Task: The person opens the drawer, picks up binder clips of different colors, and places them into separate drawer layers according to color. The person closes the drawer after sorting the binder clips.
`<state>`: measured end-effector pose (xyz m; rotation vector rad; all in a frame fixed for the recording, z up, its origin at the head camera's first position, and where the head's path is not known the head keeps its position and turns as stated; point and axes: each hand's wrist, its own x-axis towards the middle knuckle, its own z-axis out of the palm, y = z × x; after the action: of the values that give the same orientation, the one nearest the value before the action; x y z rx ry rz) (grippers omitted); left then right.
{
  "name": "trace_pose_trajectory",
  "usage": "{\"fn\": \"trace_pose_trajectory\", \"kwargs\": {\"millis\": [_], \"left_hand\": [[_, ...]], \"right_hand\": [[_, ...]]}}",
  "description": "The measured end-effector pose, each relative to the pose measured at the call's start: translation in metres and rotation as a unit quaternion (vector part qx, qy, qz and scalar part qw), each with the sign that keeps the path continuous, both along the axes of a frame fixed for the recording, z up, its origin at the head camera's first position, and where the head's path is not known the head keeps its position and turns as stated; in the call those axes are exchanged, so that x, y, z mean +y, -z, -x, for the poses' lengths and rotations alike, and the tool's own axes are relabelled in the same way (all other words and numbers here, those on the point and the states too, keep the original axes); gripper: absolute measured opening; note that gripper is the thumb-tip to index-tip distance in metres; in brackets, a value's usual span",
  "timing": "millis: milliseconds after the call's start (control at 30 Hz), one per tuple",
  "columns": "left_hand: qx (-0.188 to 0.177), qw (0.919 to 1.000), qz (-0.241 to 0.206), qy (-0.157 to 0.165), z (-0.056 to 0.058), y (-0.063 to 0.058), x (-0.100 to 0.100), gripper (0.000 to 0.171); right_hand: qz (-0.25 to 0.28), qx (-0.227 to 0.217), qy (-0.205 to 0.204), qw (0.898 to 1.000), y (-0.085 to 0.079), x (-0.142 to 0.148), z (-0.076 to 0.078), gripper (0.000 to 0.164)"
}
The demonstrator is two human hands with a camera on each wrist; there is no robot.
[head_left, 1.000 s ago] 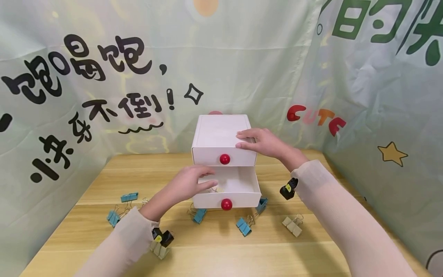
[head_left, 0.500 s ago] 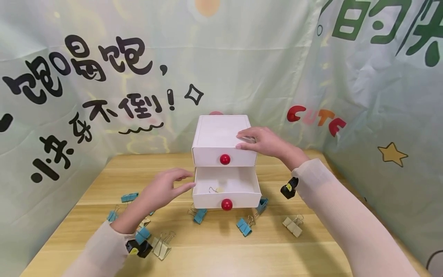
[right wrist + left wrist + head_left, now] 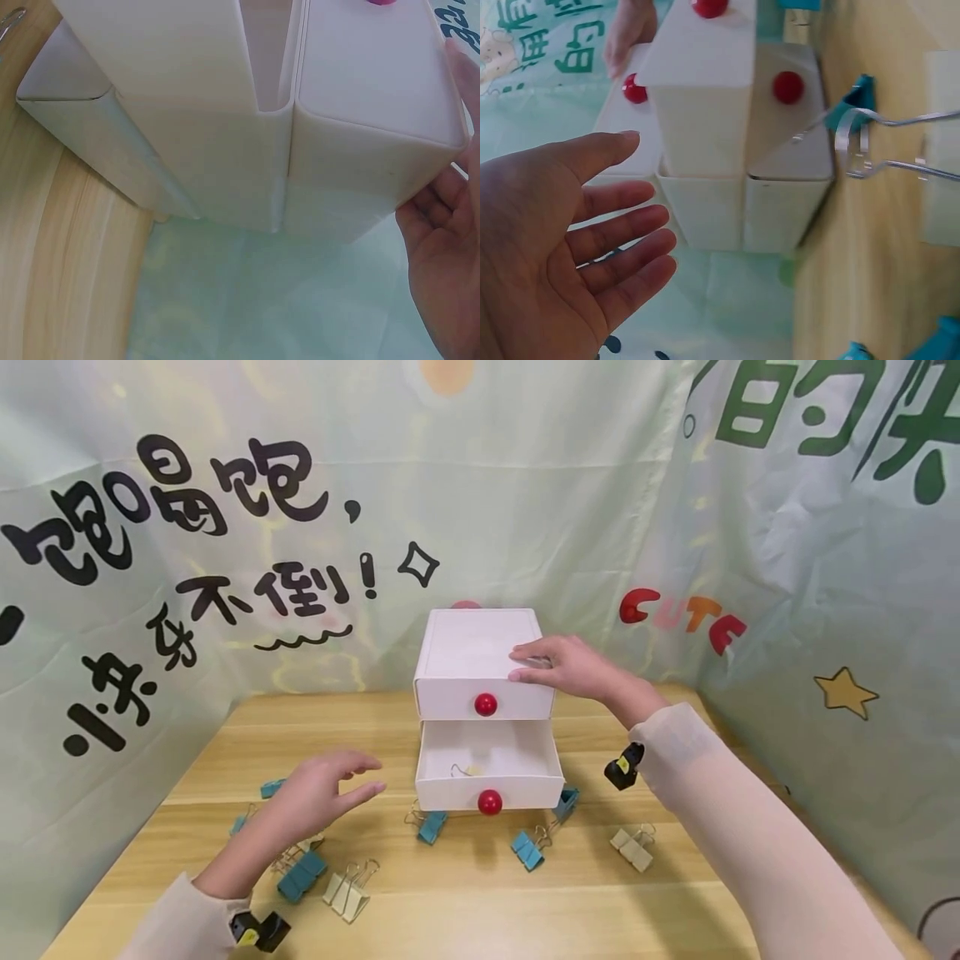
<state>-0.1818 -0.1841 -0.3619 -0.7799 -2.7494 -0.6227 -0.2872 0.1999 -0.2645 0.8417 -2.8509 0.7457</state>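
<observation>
A white three-tier drawer box (image 3: pixel 480 643) with red knobs stands at the back of the table, its middle drawer (image 3: pixel 489 795) pulled out. A small clip (image 3: pixel 467 771) with a wire handle shows inside that drawer. On the box's top right, my right hand (image 3: pixel 573 670) rests with fingers over the top and thumb near the front edge; the right wrist view shows this hand (image 3: pixel 446 232) at the box's edge. My left hand (image 3: pixel 318 793) hovers left of the drawer, fingers apart and holding nothing, as the left wrist view of the palm (image 3: pixel 570 247) shows.
Blue binder clips (image 3: pixel 302 875) and cream ones (image 3: pixel 347 893) lie at the left, partly behind my left forearm. More blue clips (image 3: pixel 528 850) are around the drawer's front, and a cream clip (image 3: pixel 632 848) lies right. A printed cloth (image 3: pixel 480 527) hangs behind the table.
My left hand has moved from over the drawer out to the left and toward me, uncovering the small clip inside it. The right hand stays on the box.
</observation>
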Motion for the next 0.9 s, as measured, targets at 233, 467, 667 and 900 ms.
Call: {"fn": "trace_pose_trajectory", "kwargs": {"millis": [233, 467, 667, 900], "left_hand": [[-0.030, 0.9988, 0.037, 0.005, -0.017, 0.017, -0.008, 0.040], [-0.035, 0.9978, 0.056, -0.002, -0.038, 0.031, -0.015, 0.050], [-0.052, 0.9957, 0.072, -0.025, -0.056, 0.040, -0.017, 0.065], [-0.041, 0.9919, 0.110, -0.048, -0.072, 0.050, -0.019, 0.075]], "right_hand": [[0.006, 0.000, -0.001, 1.000, 0.001, -0.002, 0.001, 0.061], [0.005, 0.007, 0.002, 1.000, 0.000, -0.001, 0.001, 0.060], [0.009, 0.003, 0.001, 1.000, 0.000, -0.001, 0.000, 0.060], [0.010, -0.002, 0.004, 1.000, 0.003, -0.001, -0.001, 0.060]]}}
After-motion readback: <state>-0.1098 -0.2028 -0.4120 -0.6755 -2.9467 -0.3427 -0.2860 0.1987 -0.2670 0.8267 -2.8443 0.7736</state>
